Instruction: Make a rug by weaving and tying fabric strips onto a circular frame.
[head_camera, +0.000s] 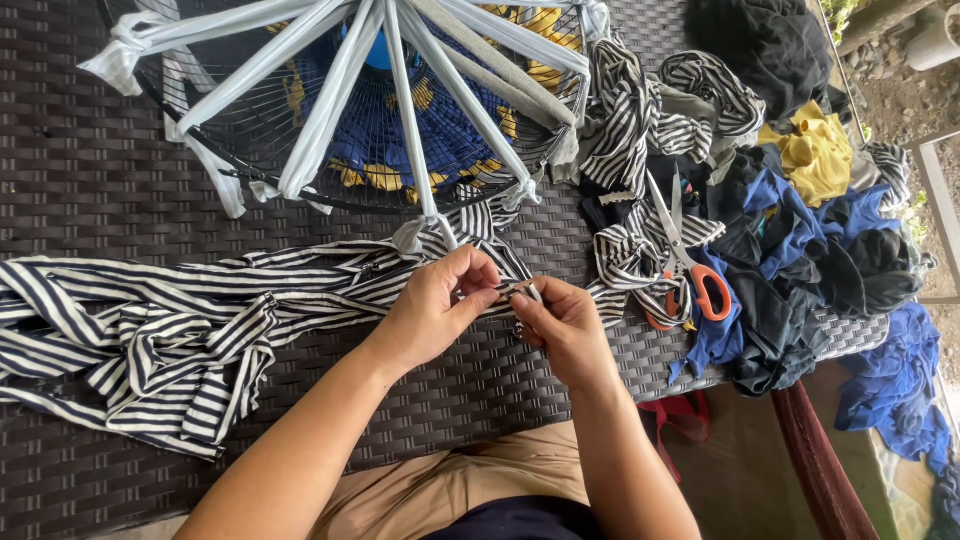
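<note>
My left hand (435, 308) and my right hand (565, 325) meet near the front of a dark woven table (70, 170). Both pinch the same black-and-white striped fabric strip (505, 292) between fingertips. That strip runs left into a long bunched pile of striped cloth (150, 335). Just beyond my hands lies a round wire fan guard (250, 130) with pale cloth strips (330, 90) tied across it like spokes, over blue and yellow weaving.
Orange-handled scissors (690, 260) lie on striped scraps to the right. A heap of blue, black and yellow fabric scraps (800, 220) covers the table's right end. More blue cloth (895, 380) lies past the table edge.
</note>
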